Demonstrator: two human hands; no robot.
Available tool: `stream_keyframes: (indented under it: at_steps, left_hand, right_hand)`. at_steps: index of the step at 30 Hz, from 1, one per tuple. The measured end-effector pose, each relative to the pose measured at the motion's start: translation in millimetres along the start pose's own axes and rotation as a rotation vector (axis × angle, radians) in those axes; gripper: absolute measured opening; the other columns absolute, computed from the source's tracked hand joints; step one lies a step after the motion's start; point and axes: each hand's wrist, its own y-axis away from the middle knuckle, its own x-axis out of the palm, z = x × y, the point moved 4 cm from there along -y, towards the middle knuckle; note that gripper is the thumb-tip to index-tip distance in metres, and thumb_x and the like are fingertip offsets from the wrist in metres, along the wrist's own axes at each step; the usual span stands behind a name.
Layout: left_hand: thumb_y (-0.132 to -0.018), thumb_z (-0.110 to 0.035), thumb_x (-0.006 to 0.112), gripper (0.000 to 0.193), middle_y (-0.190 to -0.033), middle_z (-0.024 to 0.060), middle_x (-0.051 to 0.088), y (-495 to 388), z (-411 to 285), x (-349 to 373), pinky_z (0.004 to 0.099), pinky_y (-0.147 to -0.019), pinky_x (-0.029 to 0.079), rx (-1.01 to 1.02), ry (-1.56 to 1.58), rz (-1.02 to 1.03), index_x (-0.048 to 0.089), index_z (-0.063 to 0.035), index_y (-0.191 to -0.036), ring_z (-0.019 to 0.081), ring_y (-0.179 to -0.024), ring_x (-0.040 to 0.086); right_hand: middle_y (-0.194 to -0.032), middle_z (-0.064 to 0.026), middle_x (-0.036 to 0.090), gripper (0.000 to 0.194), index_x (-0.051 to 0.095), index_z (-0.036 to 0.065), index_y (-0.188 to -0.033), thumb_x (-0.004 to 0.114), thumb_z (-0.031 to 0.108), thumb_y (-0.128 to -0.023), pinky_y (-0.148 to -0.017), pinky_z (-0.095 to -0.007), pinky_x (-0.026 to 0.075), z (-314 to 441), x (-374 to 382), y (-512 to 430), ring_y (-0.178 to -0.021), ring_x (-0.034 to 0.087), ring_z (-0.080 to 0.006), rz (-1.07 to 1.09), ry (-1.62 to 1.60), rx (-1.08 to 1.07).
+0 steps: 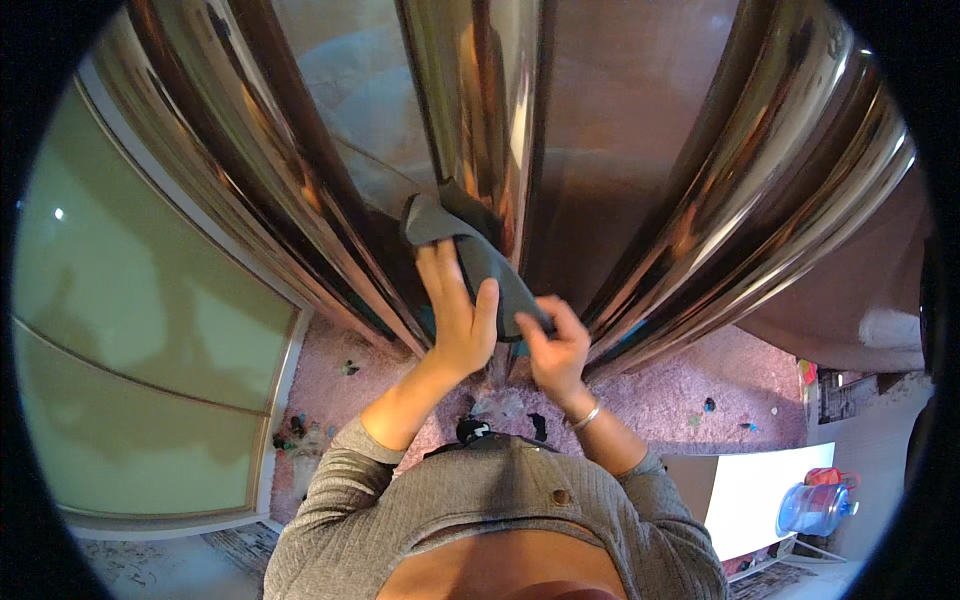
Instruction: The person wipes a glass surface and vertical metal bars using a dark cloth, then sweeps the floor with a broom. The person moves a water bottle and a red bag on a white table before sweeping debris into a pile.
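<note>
A dark grey cloth (499, 274) lies slantwise against the lower part of a tall, glossy panelled front (600, 217) with shiny bronze-coloured uprights. My left hand (457, 311) touches the cloth with its fingers stretched upward and its thumb apart. A fold of the cloth covers those fingertips, so their grip is hidden. At the lower right end of the cloth, my right hand (559, 345) pinches its edge between thumb and fingers. A bracelet (586, 416) circles my right wrist.
Pink carpet (675, 390) covers the floor, with small scattered bits on it. Pale green framed panels (150, 337) stand at left. To the right, a blue plastic water bottle (814, 510) lies on its side by a white surface (757, 487). Brown fabric (840, 292) hangs above.
</note>
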Motion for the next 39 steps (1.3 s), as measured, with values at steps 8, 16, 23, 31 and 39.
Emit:
stream_keyframes:
  at_steps: [8, 16, 23, 31, 39]
  left_hand:
    - [-0.095, -0.029, 0.061, 0.060, -0.142, 0.0270, 0.033, -93.3, -0.6, -7.2, 0.0414, -0.105, 0.033, 0.226, 0.022, -0.238, 0.030, 0.0088, -0.130, 0.0339, -0.122, 0.044]
    - [-0.100, -0.045, 0.044, 0.081, -0.147, 0.0299, 0.028, -43.8, 25.1, 27.9, 0.0461, -0.113, 0.023, 0.083, 0.157, -0.227, 0.012, 0.0126, -0.147, 0.0405, -0.136, 0.033]
    - [-0.102, -0.047, 0.041, 0.079, -0.148, 0.0257, 0.031, -54.5, 3.1, 19.0, 0.0426, -0.113, 0.024, 0.035, 0.138, -0.140, 0.008, 0.0053, -0.151, 0.0342, -0.137, 0.034]
    - [-0.105, -0.038, 0.036, 0.068, -0.149, 0.0277, 0.032, -157.3, -38.7, -18.8, 0.0401, -0.112, 0.026, 0.328, 0.202, -0.210, 0.014, 0.0094, -0.150, 0.0358, -0.137, 0.036]
    - [-0.104, -0.040, 0.035, 0.075, -0.157, 0.0269, 0.017, -57.8, 7.0, 19.8, 0.0439, -0.117, 0.015, 0.185, 0.016, -0.202, 0.005, 0.0090, -0.151, 0.0365, -0.145, 0.020]
  right_hand:
    - [-0.100, -0.0124, 0.063, 0.028, 0.065, 0.003, -0.103, 0.069, -0.005, -0.076, -0.085, -0.0328, 0.046, 64.5, -28.1, -142.9, -0.098, 0.058, -0.0258, -0.323, 0.320, -0.505]
    - [-0.127, -0.0228, 0.048, 0.042, 0.046, -0.003, -0.131, 0.056, 0.006, -0.091, -0.100, -0.0412, 0.040, 28.3, 22.6, -115.1, -0.117, 0.048, -0.0356, -0.247, 0.135, -0.587]
    - [-0.139, -0.0281, 0.039, 0.086, 0.022, -0.007, -0.147, 0.070, 0.031, -0.085, -0.110, -0.0464, 0.031, 44.9, 44.0, -110.8, -0.130, 0.041, -0.0396, -0.112, 0.033, -0.468]
    - [-0.119, -0.0257, 0.051, 0.095, 0.024, -0.003, -0.143, 0.078, 0.040, -0.078, -0.086, -0.0486, 0.050, 134.9, 45.6, -198.7, -0.105, 0.057, -0.0459, -0.109, 0.058, -0.666]
    - [-0.134, -0.0292, 0.050, 0.090, 0.028, -0.002, -0.145, 0.074, 0.039, -0.080, -0.100, -0.0460, 0.044, 30.6, 42.0, -132.1, -0.121, 0.054, -0.0435, -0.068, 0.026, -0.408]
